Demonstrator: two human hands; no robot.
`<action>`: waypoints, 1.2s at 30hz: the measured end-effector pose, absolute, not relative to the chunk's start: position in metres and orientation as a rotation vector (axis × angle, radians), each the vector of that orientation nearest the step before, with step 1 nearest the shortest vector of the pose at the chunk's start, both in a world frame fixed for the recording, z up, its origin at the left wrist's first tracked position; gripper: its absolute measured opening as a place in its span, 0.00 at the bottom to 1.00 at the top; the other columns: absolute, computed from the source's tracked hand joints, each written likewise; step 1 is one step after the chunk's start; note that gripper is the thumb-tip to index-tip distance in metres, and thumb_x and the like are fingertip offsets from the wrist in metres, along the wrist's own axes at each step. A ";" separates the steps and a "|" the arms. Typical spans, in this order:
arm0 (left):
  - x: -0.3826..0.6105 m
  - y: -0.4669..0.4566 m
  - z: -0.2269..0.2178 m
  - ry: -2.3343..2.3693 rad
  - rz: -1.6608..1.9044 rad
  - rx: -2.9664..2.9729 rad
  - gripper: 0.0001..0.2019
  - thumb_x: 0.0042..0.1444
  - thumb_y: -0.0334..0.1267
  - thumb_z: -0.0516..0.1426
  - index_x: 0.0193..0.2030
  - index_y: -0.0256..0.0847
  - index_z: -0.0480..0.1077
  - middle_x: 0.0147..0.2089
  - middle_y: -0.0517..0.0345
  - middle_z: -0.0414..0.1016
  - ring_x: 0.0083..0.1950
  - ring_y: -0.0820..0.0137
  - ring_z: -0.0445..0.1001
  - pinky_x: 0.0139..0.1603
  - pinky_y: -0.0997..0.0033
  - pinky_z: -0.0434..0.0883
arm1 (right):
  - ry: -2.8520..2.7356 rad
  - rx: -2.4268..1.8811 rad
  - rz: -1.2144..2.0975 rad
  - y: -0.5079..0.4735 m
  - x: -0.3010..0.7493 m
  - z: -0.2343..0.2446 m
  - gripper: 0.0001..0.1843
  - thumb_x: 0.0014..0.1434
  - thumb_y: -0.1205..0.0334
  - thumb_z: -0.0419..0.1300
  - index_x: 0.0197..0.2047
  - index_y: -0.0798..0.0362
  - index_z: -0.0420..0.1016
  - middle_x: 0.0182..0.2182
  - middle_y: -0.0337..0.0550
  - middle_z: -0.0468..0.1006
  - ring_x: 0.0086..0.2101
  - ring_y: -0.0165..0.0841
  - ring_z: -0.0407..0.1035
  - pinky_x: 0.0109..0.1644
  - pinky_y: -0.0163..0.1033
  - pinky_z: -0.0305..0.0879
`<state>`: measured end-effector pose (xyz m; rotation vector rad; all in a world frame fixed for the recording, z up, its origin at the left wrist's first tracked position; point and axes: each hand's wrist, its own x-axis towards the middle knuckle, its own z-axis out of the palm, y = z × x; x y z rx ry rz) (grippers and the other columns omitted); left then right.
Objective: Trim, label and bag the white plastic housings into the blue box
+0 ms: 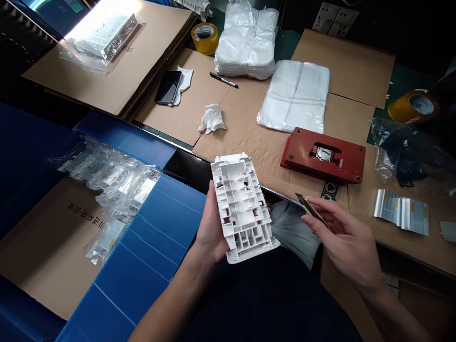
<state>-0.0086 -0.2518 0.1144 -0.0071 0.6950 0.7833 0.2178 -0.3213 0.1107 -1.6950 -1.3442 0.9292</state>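
A white moulded plastic housing (242, 199) with ribs and several small openings is tilted in front of me, its inner side up. My left hand (212, 228) grips it along its left edge, and most of those fingers are hidden behind it. To the right, my right hand (342, 237) is closed around a utility knife (309, 209), with the blade pointing up and left. The blade is apart from the housing. Beyond the knife, a red block fixture (324, 154) with a metal piece in its recess stands on the cardboard-covered table (245, 114).
At left, a blue bin (153, 232) holds bagged parts (117, 185). Stacked cardboard (156, 28) bears a bagged part. Around the table lie a phone (168, 87), a pen (223, 80), white bag bundles (295, 95), tape rolls (204, 38) and silvery strips (402, 211).
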 end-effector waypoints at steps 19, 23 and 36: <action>0.017 -0.260 0.108 0.629 0.600 -0.240 0.26 0.66 0.56 0.51 0.51 0.32 0.74 0.39 0.48 0.83 0.37 0.62 0.81 0.40 0.65 0.76 | -2.473 -0.536 1.012 -0.256 0.203 0.154 0.19 0.62 0.50 0.66 0.52 0.49 0.79 0.42 0.46 0.74 0.42 0.36 0.65 0.55 0.51 0.54; 0.018 -0.260 0.112 0.609 0.563 -0.282 0.27 0.66 0.57 0.49 0.48 0.32 0.75 0.35 0.48 0.82 0.34 0.63 0.81 0.38 0.65 0.76 | -2.479 -0.519 1.046 -0.258 0.200 0.151 0.21 0.62 0.48 0.65 0.54 0.49 0.79 0.42 0.47 0.74 0.42 0.36 0.66 0.55 0.51 0.53; 0.019 -0.263 0.106 0.640 0.548 -0.270 0.25 0.65 0.55 0.53 0.48 0.33 0.75 0.38 0.49 0.83 0.37 0.62 0.81 0.43 0.65 0.76 | -2.434 -0.527 0.921 -0.262 0.202 0.143 0.17 0.62 0.51 0.65 0.50 0.50 0.81 0.39 0.46 0.75 0.40 0.35 0.67 0.51 0.49 0.54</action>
